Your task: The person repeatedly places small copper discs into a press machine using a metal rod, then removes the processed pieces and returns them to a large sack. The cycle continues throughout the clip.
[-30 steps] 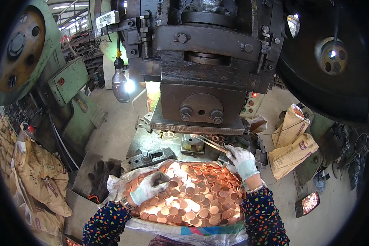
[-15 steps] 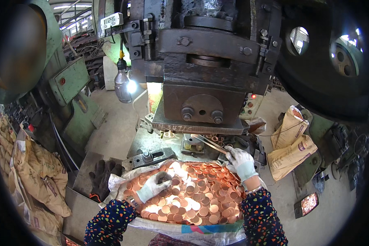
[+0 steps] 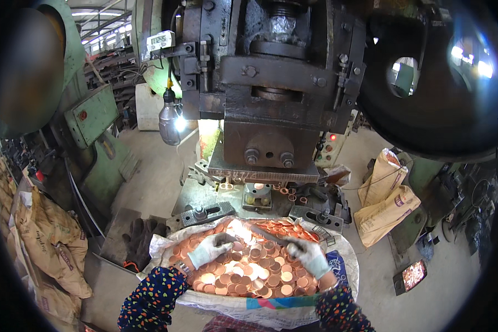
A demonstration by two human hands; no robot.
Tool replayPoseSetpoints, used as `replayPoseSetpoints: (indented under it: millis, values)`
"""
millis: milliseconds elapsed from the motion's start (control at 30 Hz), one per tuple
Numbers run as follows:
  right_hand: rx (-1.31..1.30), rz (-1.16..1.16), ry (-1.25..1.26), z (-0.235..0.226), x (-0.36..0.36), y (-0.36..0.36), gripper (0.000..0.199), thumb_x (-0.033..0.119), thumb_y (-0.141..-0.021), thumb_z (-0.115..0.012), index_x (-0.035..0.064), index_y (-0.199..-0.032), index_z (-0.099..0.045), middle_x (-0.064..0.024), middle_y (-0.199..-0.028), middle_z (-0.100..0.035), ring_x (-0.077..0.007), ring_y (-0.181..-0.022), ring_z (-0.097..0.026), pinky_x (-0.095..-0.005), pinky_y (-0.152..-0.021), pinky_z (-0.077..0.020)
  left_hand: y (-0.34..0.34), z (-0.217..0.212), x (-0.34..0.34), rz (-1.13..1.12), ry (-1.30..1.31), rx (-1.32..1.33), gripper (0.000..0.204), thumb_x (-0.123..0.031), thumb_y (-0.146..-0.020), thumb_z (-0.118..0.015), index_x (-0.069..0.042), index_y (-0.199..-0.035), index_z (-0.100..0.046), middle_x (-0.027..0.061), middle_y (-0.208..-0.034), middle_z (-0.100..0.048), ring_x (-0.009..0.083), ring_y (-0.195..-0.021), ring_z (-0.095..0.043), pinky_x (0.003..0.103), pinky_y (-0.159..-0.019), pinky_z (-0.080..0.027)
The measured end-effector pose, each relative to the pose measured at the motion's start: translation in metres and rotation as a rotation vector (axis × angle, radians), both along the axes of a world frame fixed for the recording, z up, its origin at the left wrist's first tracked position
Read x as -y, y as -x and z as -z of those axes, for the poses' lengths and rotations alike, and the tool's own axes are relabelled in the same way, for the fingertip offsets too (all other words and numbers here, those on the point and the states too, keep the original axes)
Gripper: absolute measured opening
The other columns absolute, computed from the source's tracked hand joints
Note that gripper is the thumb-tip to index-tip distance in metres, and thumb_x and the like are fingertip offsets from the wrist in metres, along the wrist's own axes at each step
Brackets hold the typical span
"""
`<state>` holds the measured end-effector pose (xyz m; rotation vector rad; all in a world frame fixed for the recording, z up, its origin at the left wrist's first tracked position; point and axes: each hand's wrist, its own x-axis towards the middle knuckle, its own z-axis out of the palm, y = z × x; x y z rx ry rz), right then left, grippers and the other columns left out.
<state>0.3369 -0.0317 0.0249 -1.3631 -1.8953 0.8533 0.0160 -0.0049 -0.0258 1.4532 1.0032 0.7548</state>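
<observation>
My right hand (image 3: 310, 255), in a pale glove, is closed round the end of long tweezers (image 3: 268, 234). They point up and left across a heap of copper discs (image 3: 260, 271) and look dark and slightly blurred. Over the left part of the heap is my left hand (image 3: 209, 249), gloved too, its darkened fingertips drawn together; whatever they may pinch is hidden. The discs lie on a white woven sack (image 3: 227, 306). Beyond them, beneath the ram of a press (image 3: 268, 141), sits a small die block (image 3: 257, 196) with a bright round spot on top.
Clamp bars (image 3: 207, 213) flank the die, and copper rings (image 3: 285, 191) lie behind it. A lit lamp (image 3: 170, 119) hangs at the left of the press. Dark gloves (image 3: 141, 240) rest on a ledge at left. Paper sacks (image 3: 384, 213) stand at right, a large wheel above them.
My right hand has drawn back toward me from the die, bringing the tweezers over the discs. My left hand has hardly moved. The view has shifted slightly.
</observation>
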Motion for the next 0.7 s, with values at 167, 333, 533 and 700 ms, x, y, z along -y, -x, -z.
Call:
replayPoseSetpoints:
  millis: [167, 333, 533, 700]
  values:
    - [-0.053, -0.01, -0.037, 0.013, 0.028, 0.03, 0.032, 0.022, -0.091, -0.054, 0.0104, -0.121, -0.06, -0.0074, -0.081, -0.066, -0.012, -0.069, -0.062, -0.0266, -0.066, -0.0506, 0.0, -0.003, 0.002, 0.242, -0.235, 0.14, 0.024, -0.02, -0.09, -0.06, -0.003, -0.109, -0.058, 0.0045, -0.107, -0.057, 0.0127, -0.098, -0.054, 0.028, -0.086, -0.045]
    - [0.272, -0.029, -0.184, 0.011, 0.042, 0.06, 0.036, 0.03, -0.088, -0.056, 0.0192, -0.123, -0.058, -0.0104, -0.094, -0.065, -0.0283, -0.08, -0.064, -0.0354, -0.067, -0.0518, -0.001, -0.012, 0.008, 0.348, -0.121, 0.179, 0.031, -0.026, -0.089, -0.063, -0.002, -0.107, -0.059, 0.0059, -0.109, -0.058, 0.012, -0.094, -0.056, 0.028, -0.082, -0.048]
    - [0.242, -0.032, -0.455, -0.028, 0.054, 0.037, 0.045, 0.025, -0.081, -0.066, 0.0157, -0.124, -0.054, -0.0085, -0.098, -0.061, -0.0222, -0.086, -0.059, -0.0333, -0.073, -0.0506, 0.002, -0.013, 0.008, 0.228, 0.058, 0.254, 0.033, -0.029, -0.086, -0.066, -0.005, -0.106, -0.057, 0.009, -0.126, -0.052, 0.0171, -0.11, -0.052, 0.03, -0.088, -0.048]
    - [-1.005, -0.03, -0.712, -0.133, 0.135, -0.049, 0.043, 0.027, -0.089, -0.057, 0.0018, -0.124, -0.051, -0.0069, -0.109, -0.057, -0.0152, -0.09, -0.055, -0.0314, -0.072, -0.0469, 0.005, -0.002, 0.0, 0.266, -0.062, 0.318, 0.038, -0.034, -0.087, -0.064, -0.003, -0.108, -0.057, 0.0095, -0.128, -0.052, 0.017, -0.109, -0.052, 0.03, -0.092, -0.044]
